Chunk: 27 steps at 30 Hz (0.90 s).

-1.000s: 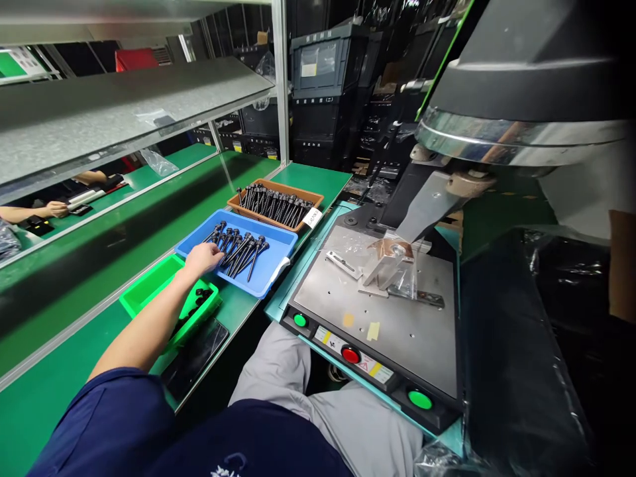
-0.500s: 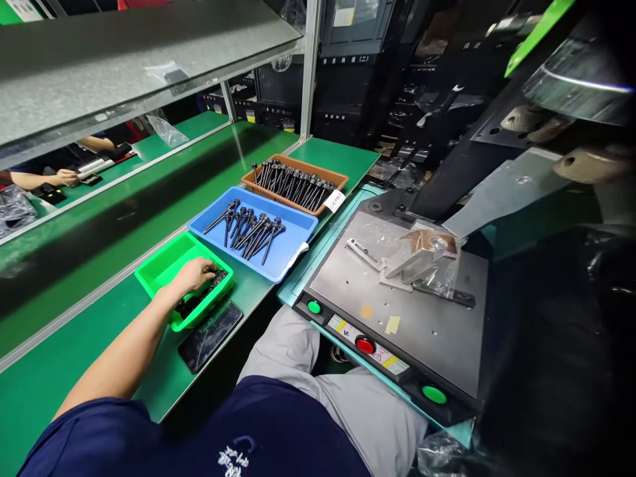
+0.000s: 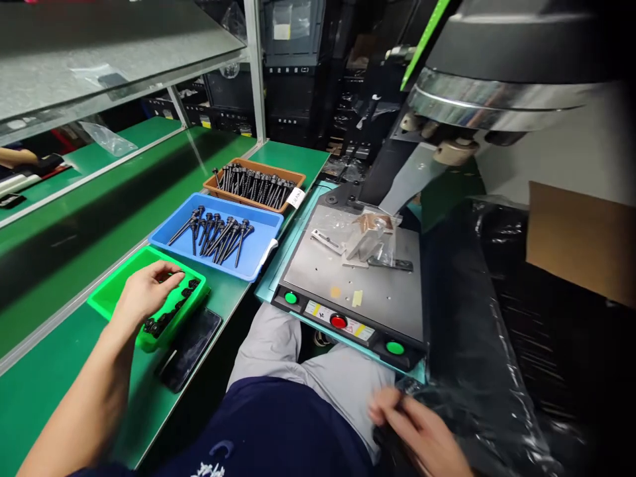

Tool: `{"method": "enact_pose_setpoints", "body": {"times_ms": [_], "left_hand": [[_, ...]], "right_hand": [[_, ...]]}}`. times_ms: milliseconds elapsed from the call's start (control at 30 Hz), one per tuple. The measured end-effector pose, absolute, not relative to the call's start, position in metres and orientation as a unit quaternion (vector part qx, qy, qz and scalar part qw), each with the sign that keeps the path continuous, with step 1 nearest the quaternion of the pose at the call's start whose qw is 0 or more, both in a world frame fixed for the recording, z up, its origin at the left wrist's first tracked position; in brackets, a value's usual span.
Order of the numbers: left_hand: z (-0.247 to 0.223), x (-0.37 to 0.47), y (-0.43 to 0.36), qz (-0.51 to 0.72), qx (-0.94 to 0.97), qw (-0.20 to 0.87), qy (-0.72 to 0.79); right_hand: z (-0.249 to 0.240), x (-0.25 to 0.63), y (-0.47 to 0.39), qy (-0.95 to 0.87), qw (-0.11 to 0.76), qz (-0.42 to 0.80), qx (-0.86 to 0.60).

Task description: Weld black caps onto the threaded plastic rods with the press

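My left hand (image 3: pixel 149 290) is over the green bin (image 3: pixel 112 286), its thumb and fingers pinched together; what they hold, if anything, is too small to name. Small black parts (image 3: pixel 186 291) lie along the bin's right side. Blurred by motion, my right hand (image 3: pixel 415 424) is low at the right, above my lap, with something dark beneath it that I cannot make out. A blue tray (image 3: pixel 258 248) with black bolt-like parts (image 3: pixel 218 237) stands beyond the green bin, and a brown tray (image 3: pixel 298 179) with more of them is behind it.
A dark phone (image 3: pixel 191 351) lies beside the green bin. To the right, a machine's metal plate (image 3: pixel 318 268) carries a bagged metal fixture (image 3: pixel 368 238), with green and red buttons (image 3: pixel 338 320) along its front. A large machine head (image 3: pixel 497 86) hangs above. Cardboard (image 3: pixel 579 242) stands at far right.
The view has turned to the right. My left hand has lifted from the black parts in the green bin. My right hand has come into view at the lower right.
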<state>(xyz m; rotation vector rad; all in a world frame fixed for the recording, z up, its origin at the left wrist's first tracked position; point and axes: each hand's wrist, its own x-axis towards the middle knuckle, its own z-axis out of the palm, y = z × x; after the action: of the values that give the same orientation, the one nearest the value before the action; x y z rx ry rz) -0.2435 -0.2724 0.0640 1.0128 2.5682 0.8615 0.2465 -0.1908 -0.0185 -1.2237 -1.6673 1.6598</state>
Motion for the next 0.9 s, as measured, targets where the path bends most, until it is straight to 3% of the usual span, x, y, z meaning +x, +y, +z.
{"method": "enact_pose_setpoints", "body": {"times_ms": [100,200,367,467,633,900], "left_hand": [[0.068,-0.188,-0.254,0.456,0.385,0.245,0.764],[0.056,-0.134,-0.227,0.556,0.37,0.349,0.657],[0.029,-0.076,-0.181,0.622,0.258,0.506,0.539],[0.016,-0.058,-0.165,0.614,0.182,0.589,0.493],[0.003,-0.044,-0.153,0.591,0.136,0.663,0.439],[-0.007,-0.036,-0.152,0.57,0.166,0.705,0.388]], "right_hand": [[-0.025,0.186,-0.176,-0.594,0.231,0.662,-0.396],[-0.026,0.137,-0.163,-0.576,0.282,0.693,-0.33],[-0.022,0.134,-0.149,-0.636,0.464,0.528,-0.319],[-0.017,0.153,-0.15,-0.662,0.516,0.448,-0.31],[-0.015,0.161,-0.154,-0.73,0.491,0.416,-0.229],[-0.031,0.156,-0.146,-0.748,0.458,0.399,-0.266]]}}
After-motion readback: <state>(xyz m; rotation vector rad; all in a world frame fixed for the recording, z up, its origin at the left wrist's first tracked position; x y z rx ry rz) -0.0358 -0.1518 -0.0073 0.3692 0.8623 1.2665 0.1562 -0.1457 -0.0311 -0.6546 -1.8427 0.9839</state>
